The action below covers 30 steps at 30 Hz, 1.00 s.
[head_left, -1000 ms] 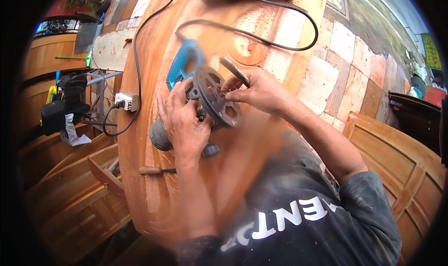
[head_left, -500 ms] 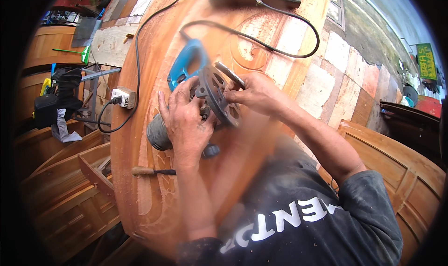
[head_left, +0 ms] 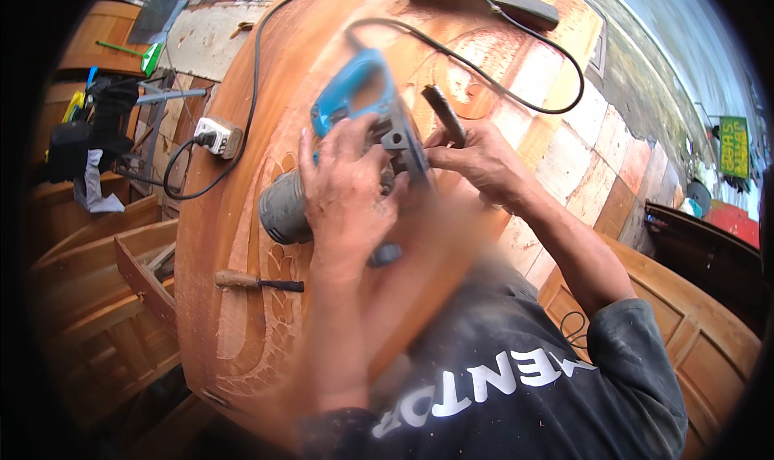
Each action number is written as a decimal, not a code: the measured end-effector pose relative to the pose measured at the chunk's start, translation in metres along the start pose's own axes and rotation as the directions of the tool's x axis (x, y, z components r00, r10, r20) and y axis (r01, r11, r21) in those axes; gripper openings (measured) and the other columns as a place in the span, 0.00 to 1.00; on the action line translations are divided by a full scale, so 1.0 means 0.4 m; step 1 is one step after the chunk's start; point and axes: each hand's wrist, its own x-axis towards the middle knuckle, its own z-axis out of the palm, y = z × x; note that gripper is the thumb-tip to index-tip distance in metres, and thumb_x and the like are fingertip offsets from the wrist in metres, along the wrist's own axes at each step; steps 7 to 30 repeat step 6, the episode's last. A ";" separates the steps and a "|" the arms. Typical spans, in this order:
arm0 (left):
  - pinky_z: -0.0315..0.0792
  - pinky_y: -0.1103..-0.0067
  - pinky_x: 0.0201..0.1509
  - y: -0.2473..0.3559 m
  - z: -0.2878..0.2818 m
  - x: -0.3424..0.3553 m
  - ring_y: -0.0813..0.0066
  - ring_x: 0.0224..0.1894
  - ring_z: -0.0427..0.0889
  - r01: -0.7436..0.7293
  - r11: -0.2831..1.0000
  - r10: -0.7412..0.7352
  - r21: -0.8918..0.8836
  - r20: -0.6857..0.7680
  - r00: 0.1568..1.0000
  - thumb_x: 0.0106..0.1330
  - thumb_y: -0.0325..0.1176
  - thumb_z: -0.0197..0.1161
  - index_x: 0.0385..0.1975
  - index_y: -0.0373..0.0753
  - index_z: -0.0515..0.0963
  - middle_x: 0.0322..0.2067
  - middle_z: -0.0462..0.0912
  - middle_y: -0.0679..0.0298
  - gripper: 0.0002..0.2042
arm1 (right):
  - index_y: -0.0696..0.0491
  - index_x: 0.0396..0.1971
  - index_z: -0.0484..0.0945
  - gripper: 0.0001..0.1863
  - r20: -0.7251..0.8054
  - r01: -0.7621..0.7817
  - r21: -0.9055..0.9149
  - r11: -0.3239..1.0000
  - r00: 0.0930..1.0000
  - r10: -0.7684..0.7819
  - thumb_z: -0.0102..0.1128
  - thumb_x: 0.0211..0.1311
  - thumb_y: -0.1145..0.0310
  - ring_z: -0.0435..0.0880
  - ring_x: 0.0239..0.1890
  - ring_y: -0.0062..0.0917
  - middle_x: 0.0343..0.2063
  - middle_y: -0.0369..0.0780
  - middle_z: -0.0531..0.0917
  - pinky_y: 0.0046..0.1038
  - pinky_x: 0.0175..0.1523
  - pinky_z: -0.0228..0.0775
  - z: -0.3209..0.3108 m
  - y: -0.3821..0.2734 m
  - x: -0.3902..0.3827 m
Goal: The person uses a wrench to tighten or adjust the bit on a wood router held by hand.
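A power router [head_left: 355,137] with a blue handle, grey motor body and round black base lies on its side on a carved wooden panel [head_left: 234,299]. My left hand [head_left: 343,190] wraps over its body and holds it steady. My right hand [head_left: 480,158] is at the base plate and grips a dark wrench [head_left: 443,113] set against the tool's spindle area. The bit itself is hidden behind my fingers. The router's black cord [head_left: 500,65] loops across the panel's top.
A wooden-handled chisel [head_left: 258,282] lies on the panel below the router. A white socket block [head_left: 216,135] with a plug sits at the panel's left edge. A dark bar [head_left: 484,0] rests at the top. Wooden door frames [head_left: 97,283] lie left; another wooden panel [head_left: 685,331] is right.
The view has shifted closer and the router sits higher in it. Both hands keep their hold; the wrench in my right hand has swung slightly at the base.
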 end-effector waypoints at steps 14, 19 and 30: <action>0.48 0.48 0.85 -0.014 0.012 -0.007 0.59 0.73 0.70 -0.006 1.000 0.006 -0.021 -0.032 0.999 0.57 0.39 0.79 0.45 0.42 0.88 0.67 0.76 0.62 0.17 | 0.55 0.36 0.92 0.08 0.048 -0.017 0.047 0.999 0.999 0.015 0.71 0.65 0.67 0.85 0.36 0.20 0.28 0.37 0.89 0.25 0.49 0.76 0.003 -0.024 -0.006; 0.48 0.48 0.85 -0.014 0.012 -0.007 0.59 0.73 0.70 -0.006 1.000 0.006 -0.021 -0.032 0.999 0.57 0.39 0.79 0.45 0.42 0.88 0.67 0.76 0.62 0.17 | 0.55 0.36 0.92 0.08 0.048 -0.017 0.047 0.999 0.999 0.015 0.71 0.65 0.67 0.85 0.36 0.20 0.28 0.37 0.89 0.25 0.49 0.76 0.003 -0.024 -0.006; 0.48 0.48 0.85 -0.014 0.012 -0.007 0.59 0.73 0.70 -0.006 1.000 0.006 -0.021 -0.032 0.999 0.57 0.39 0.79 0.45 0.42 0.88 0.67 0.76 0.62 0.17 | 0.55 0.36 0.92 0.08 0.048 -0.017 0.047 0.999 0.999 0.015 0.71 0.65 0.67 0.85 0.36 0.20 0.28 0.37 0.89 0.25 0.49 0.76 0.003 -0.024 -0.006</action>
